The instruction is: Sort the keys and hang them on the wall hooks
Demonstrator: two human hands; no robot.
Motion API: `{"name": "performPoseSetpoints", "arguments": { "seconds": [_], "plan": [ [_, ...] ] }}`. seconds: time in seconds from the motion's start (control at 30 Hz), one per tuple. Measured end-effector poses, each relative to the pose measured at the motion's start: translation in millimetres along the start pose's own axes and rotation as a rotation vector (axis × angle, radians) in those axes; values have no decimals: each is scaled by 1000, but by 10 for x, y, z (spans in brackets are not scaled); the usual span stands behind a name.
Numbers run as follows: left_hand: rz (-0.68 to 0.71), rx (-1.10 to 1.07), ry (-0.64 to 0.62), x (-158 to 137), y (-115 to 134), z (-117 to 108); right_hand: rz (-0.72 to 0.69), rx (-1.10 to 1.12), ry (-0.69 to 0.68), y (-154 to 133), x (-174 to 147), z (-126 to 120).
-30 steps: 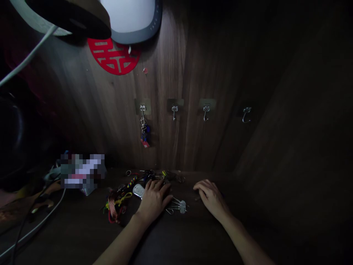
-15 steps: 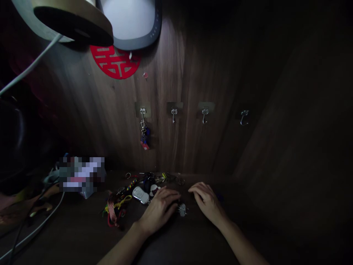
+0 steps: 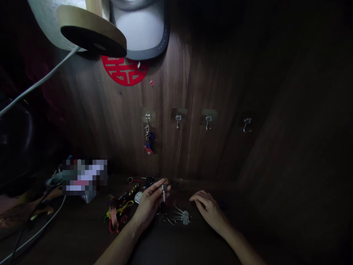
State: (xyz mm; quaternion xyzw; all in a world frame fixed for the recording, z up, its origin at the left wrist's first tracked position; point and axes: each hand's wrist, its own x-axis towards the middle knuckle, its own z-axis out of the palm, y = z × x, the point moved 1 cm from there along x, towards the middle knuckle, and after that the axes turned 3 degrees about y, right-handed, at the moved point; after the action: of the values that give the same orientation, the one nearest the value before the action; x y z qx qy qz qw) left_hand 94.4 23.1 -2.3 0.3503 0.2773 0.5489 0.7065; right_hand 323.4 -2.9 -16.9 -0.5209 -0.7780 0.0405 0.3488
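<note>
Silver metal is showing between the fingers of the left hand (image 3: 150, 205): in the head view, that hand is pinching a slim key (image 3: 164, 194), thumb and fingers clamped on it, just above a jumble of small things on the dark counter (image 3: 200, 244). Under the key, a dark piece is hanging or lying near the palm (too dim to say whether it is attached). The right hand (image 3: 207, 207) is resting low over the counter, well apart from the left, its fingers curling together; whether anything is tucked beneath them, I cannot tell.

Between the hands, a fan of silver keys (image 3: 184, 217) is lying flat. Left of the key, a pale fob (image 3: 138, 198) is peeking out beside the left hand, and a tangle of coloured cords (image 3: 114, 217) is lying farther left. On the wood panel (image 3: 168, 154) behind, a key ring (image 3: 148, 138) with a red tag is hanging from the leftmost hook (image 3: 148, 116); three more hooks are running off to the right.

The step in hand is seemingly one of singling out a key from the clutter; the next move would be calling for a steady pinch and a clean lift, without snagging neighbouring rings.
</note>
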Motion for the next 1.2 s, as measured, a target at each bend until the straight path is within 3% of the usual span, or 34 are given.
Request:
{"name": "performPoseSetpoints", "arguments": {
  "seconds": [0.27, 0.47, 0.67, 0.97, 1.2],
  "plan": [
    [17, 62, -2, 38, 11, -51, 7, -43, -203, -214, 173, -87],
    [104, 268, 29, 67, 17, -107, 56, -130, -278, -490, 299, 184],
    [149, 513, 77, 80, 69, -161, 79, -187, -252, -510, 366, 441],
    [241, 622, 87, 97, 60, -200, 211, 87, -142, -541, 441, 340],
    [227, 657, -135, 1, 67, -79, 152, 332, 120, -637, 443, 231]
  ]
}}
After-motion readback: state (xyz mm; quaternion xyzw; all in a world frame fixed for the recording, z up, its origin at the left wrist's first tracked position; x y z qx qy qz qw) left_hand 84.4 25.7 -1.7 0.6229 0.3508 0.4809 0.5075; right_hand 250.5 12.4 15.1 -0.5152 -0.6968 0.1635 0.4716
